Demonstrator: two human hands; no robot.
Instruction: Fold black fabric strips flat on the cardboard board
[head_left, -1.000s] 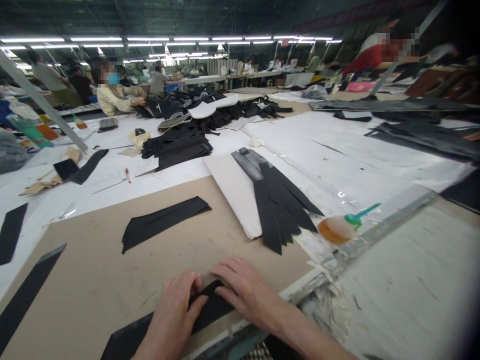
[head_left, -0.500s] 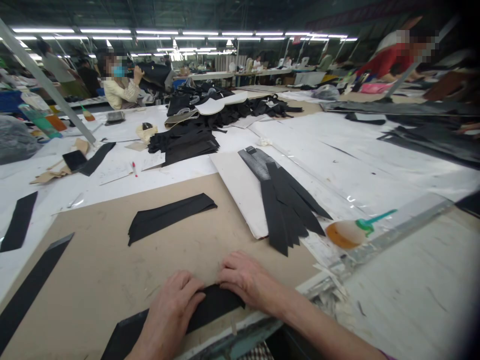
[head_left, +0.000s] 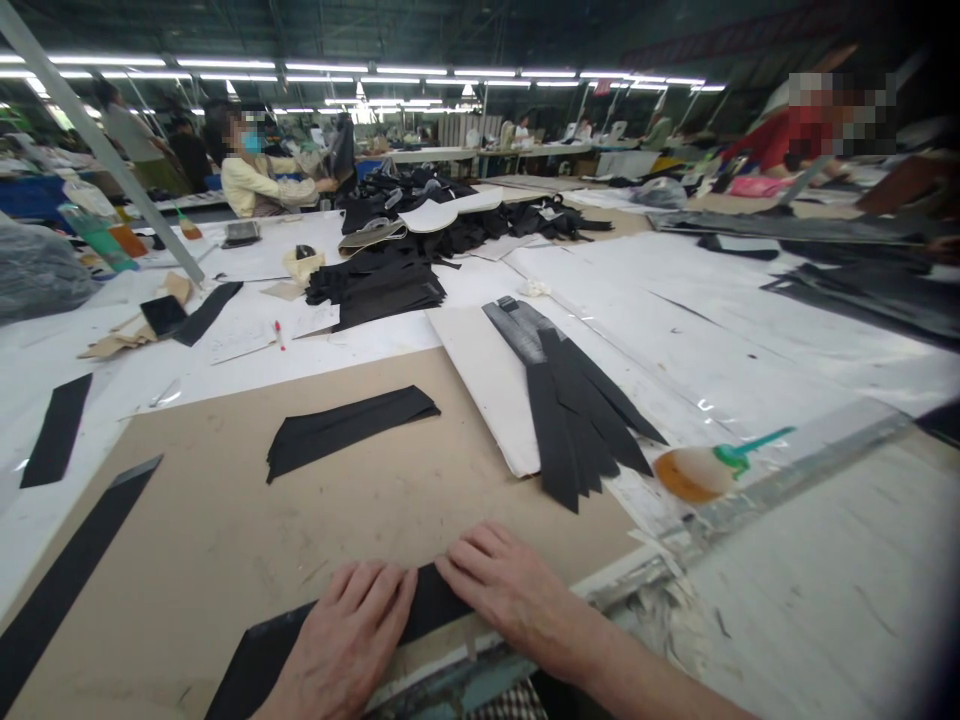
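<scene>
1. Your left hand (head_left: 352, 630) lies flat, fingers together and stretched out, pressing on the black strip (head_left: 262, 660) at the near edge of the worktop (head_left: 225, 540).
2. Your right hand (head_left: 510, 590) also rests palm down with fingers slightly spread, its fingertips on the right end of the same strip; neither hand is closed around anything.
3. Compared with half a second ago, both hands sit a little lower in view and closer together, and your left fingers now reach further over the strip.
4. The strip itself lies flat on the brown board, running from lower left up to between your hands, much as before.
5. A second black piece (head_left: 349, 428) lies well apart further up the board, unchanged.
6. To the right, a fan of dark strips (head_left: 577, 420) rests on a white sheet (head_left: 480, 380), with a glue bottle (head_left: 705, 468) lying just beside it.
7. At the far left, a person in a yellow top (head_left: 259, 185) now holds a dark piece out in front rather than lifted overhead.
</scene>
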